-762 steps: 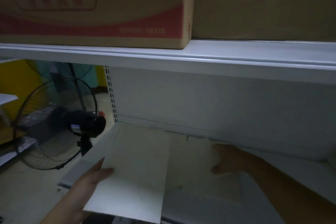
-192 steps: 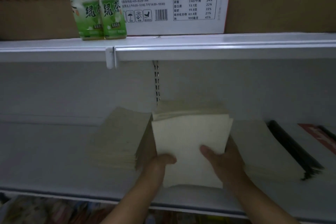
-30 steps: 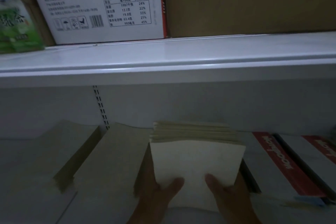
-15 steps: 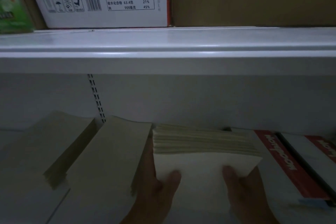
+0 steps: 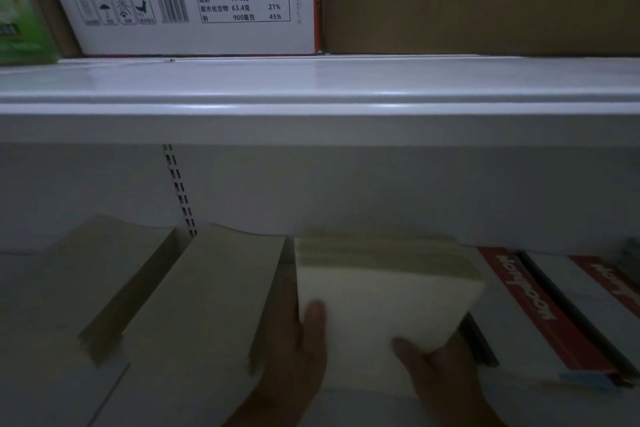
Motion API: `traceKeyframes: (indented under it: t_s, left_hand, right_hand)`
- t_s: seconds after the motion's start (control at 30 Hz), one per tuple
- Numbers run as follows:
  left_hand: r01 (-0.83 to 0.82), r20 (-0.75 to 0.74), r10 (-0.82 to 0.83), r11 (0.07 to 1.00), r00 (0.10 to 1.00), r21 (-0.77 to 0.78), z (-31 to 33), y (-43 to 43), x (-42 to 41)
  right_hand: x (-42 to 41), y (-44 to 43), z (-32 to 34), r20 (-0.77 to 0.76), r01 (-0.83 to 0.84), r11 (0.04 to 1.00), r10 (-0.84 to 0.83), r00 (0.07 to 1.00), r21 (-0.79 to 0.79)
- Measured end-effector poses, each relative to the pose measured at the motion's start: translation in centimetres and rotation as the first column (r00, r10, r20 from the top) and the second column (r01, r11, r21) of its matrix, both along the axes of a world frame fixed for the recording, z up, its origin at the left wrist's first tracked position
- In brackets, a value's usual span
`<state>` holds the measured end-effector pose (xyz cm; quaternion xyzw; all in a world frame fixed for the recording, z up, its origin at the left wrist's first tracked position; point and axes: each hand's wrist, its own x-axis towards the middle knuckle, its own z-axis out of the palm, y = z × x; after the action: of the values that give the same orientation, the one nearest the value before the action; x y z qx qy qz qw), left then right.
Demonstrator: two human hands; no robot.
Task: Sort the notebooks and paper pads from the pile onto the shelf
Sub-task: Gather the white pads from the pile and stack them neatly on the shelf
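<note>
Both hands hold the thick cream stack of paper pads (image 5: 381, 291). Your left hand (image 5: 298, 357) cups its left side with the thumb on the top sheet. Your right hand (image 5: 446, 378) grips the front right corner, thumb on top. Compared with a second ago the stack sits deeper and lower on the white metal shelf (image 5: 554, 409), and your right hand has slid from the front edge to the corner. The stack is now in the gap between the tan kraft-paper pad stack (image 5: 221, 298) on its left and the red-and-white notebooks (image 5: 540, 308) on its right, close against both. It looks slightly skewed, right corner angled out. Can't tell whether its underside is fully down on the board. Judgement: placement is nearly done. Square it to its neighbours, push it flush, then let go and fetch more from the pile.
</note>
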<state>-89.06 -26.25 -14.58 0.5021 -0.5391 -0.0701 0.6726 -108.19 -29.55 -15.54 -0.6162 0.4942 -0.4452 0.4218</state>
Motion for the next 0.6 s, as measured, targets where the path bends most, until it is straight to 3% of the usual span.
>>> traceKeyframes:
  t_s: [0.03, 0.1, 0.23, 0.27, 0.33, 0.47, 0.53, 0.6]
  left_hand:
    - [0.014, -0.043, -0.008, 0.99, 0.999, 0.14, 1.0, -0.3, 0.2]
    - [0.045, -0.072, -0.022, 0.941, 0.997, 0.336, 2.8, -1.7, 1.1]
    - [0.059, -0.114, 0.036, 0.683, 0.993, 0.728, 4.5, -4.7, 1.9]
    - [0.068, -0.121, 0.041, 0.63, 0.992, 0.774, 4.2, -5.2, 2.0]
    - [0.091, -0.155, 0.051, 0.615, 0.987, 0.783, 3.3, -5.7, 2.1]
    - [0.179, -0.264, 0.026, 0.673, 0.964, 0.718, 2.0, -3.0, 1.8]
    - [0.14, -0.166, -0.019, 0.635, 0.986, 0.76, -0.6, -0.3, 2.5]
    - [0.091, -0.013, -0.151, 0.524, 0.988, 0.847, -2.4, 1.9, 2.8]
  right_hand:
    - [1.4, 1.3, -1.1, -0.074, 0.064, 0.996, -0.069, 0.995, -0.067]
    - [2.3, 1.3, 0.9, -0.089, 0.072, 0.996, -0.077, 0.993, -0.05]
    - [2.9, -1.3, 2.3, -0.206, 0.058, 0.973, -0.011, 0.979, 0.225]
    - [3.4, -2.0, 2.5, -0.245, 0.067, 0.955, 0.007, 0.97, 0.291]
    - [4.2, -3.2, 2.0, -0.252, 0.084, 0.905, 0.026, 0.967, 0.416]
    - [4.4, -5.1, -0.1, -0.16, 0.087, 0.838, 0.001, 0.987, 0.538]
    - [4.1, -5.7, -0.8, -0.13, 0.107, 0.822, -0.04, 0.991, 0.559]
    - [4.1, -6.0, -1.1, -0.104, 0.103, 0.811, -0.052, 0.993, 0.575]
